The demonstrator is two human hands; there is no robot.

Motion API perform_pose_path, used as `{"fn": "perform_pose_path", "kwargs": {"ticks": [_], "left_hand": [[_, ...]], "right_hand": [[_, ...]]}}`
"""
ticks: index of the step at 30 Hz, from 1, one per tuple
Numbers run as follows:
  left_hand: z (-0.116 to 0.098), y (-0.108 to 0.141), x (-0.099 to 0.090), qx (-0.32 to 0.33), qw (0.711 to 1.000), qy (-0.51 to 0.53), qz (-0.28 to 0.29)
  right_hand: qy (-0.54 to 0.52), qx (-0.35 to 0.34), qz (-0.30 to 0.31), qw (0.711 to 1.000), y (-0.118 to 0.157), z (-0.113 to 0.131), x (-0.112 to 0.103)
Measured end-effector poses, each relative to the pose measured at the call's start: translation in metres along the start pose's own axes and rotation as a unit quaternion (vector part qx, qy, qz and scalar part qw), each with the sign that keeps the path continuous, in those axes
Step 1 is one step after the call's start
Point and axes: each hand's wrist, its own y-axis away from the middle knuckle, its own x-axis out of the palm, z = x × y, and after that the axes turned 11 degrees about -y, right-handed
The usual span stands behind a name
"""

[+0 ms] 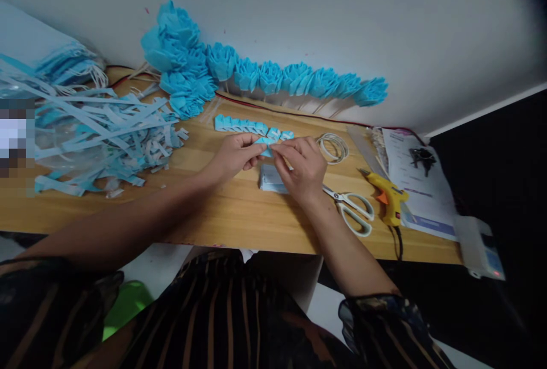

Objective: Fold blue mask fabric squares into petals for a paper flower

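Blue piece: between the two hands, over the table, roughly midway between its front edge and its back edge; from this remote view I can't tell whether it touches the wood.
Left hand: thumb and forefinger closed on the piece's left part, the other fingers curled under.
Right hand: thumb and fingertips pinched together on its right part; the exact contact is too small for me to make out.
Blue weight: I judge it very light, so a fingertip pinch should carry it.
Blue sheet: looks like thin paper or cloth, soft and easily creased; a hard squeeze would probably flatten or wrinkle it.
Blue surface: seems matt, so I expect little slipping.
Blue grip: I'd hold it by opposite ends, thumb on top, finger beneath, leaving the middle free.
Folded row: just behind the hands, toward the back edge; the folds look delicate, best lifted by their sides.
Pale stack: flat, on the front-edge side of the piece, partly hidden by the right hand.
Scissors: right of that stack, handles toward the table's front right corner.
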Motion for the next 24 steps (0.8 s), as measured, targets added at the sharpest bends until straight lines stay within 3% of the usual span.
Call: {"fn": "perform_pose_path", "kwargs": {"ticks": [12, 15, 19, 21, 24], "left_hand": [[-0.002, -0.004, -0.004, -0.016, 1.0, -0.009, 0.004], [-0.009, -0.002, -0.005, -0.011, 0.997, -0.081, 0.012], [-0.011, -0.001, -0.003, 0.033, 0.988, -0.15, 0.015], [-0.008, -0.001, -0.002, 0.054, 0.984, -0.168, 0.02], [-0.006, -0.002, -0.002, 0.064, 0.984, -0.167, 0.025]], "right_hand": [[-0.052, -0.015, 0.048, 0.997, -0.004, -0.004, -0.008], [-0.134, 0.084, 0.024, 0.987, -0.006, -0.007, -0.011], [-0.269, 0.235, 0.052, 0.933, -0.009, -0.007, -0.014], [-0.311, 0.265, 0.094, 0.908, -0.009, -0.006, -0.013], [-0.321, 0.28, 0.119, 0.897, -0.008, -0.005, -0.01]]}}
